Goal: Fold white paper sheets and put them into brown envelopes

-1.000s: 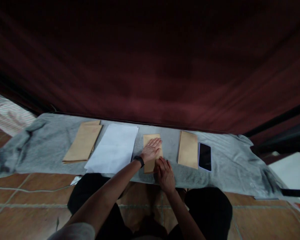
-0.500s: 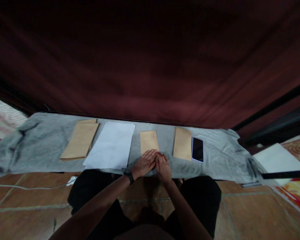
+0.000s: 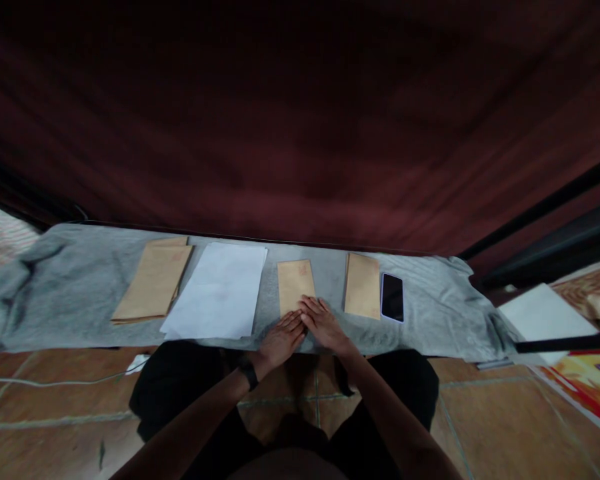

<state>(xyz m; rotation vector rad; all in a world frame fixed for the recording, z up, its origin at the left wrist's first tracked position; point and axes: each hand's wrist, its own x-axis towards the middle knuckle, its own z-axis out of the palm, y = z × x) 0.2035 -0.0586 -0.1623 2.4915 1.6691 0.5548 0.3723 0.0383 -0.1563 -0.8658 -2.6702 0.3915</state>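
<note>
A brown paper envelope [image 3: 295, 280] with faint red print lies in front of me on a grey cloth. My left hand [image 3: 283, 337], a dark watch at its wrist, rests flat on the near end of this envelope, fingers stretched out. From the right, my right hand [image 3: 323, 323] also lies flat on it, its fingertips meeting those of the left. The lower part of the envelope is hidden under both hands. To the left is a stack of white paper sheets [image 3: 217, 290]. A few more brown envelopes [image 3: 363, 287] lie to the right.
The grey cloth [image 3: 425, 300] covers a long narrow bench. At its left lies a larger pile of brown envelopes [image 3: 153, 283]; right of centre is a phone [image 3: 393, 297]. A dark red curtain [image 3: 290, 167] hangs behind. A white cable [image 3: 55, 383] crosses the tiled floor.
My right hand has moved up and flattened out over the envelope, from a bent pose beside it. My left hand has slid slightly down towards me. The view has shifted a little.
</note>
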